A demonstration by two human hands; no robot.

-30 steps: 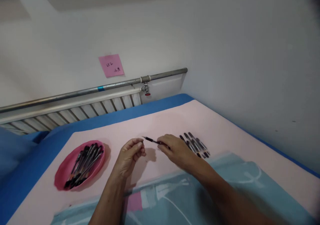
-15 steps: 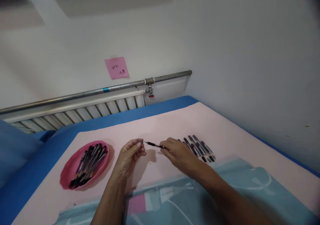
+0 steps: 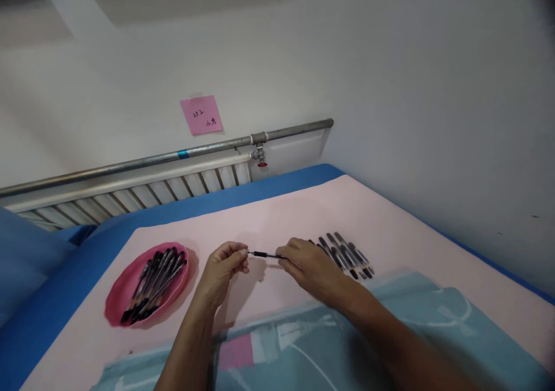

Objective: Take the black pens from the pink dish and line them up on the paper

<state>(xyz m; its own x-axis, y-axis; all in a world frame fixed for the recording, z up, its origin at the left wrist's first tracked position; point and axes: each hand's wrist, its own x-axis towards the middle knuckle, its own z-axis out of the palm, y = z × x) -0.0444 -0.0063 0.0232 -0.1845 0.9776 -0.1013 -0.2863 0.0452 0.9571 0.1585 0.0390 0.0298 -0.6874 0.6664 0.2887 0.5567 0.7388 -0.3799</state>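
Observation:
My right hand (image 3: pixel 310 264) grips a black pen (image 3: pixel 263 255) held level above the pink sheet (image 3: pixel 277 217), its tip pointing left. My left hand (image 3: pixel 223 266) is closed in a pinch right at the pen's tip; whatever small part its fingers hold is too small to make out. Just behind my right hand lies a row of several black pens (image 3: pixel 347 255) side by side on the sheet. To the left, a pink oval dish (image 3: pixel 119 295) holds a pile of several more black pens (image 3: pixel 156 275).
The pink sheet covers a blue table (image 3: pixel 52 316) set in a corner of white walls. A radiator (image 3: pixel 130 191) and a metal pipe (image 3: pixel 173 155) run along the back wall under a pink sticky note (image 3: pixel 201 115). A light blue patterned cloth (image 3: pixel 329 345) lies at the near edge.
My right hand has brought the pen's tip leftward until it meets the pinched fingers of my left hand. The view has shifted slightly.

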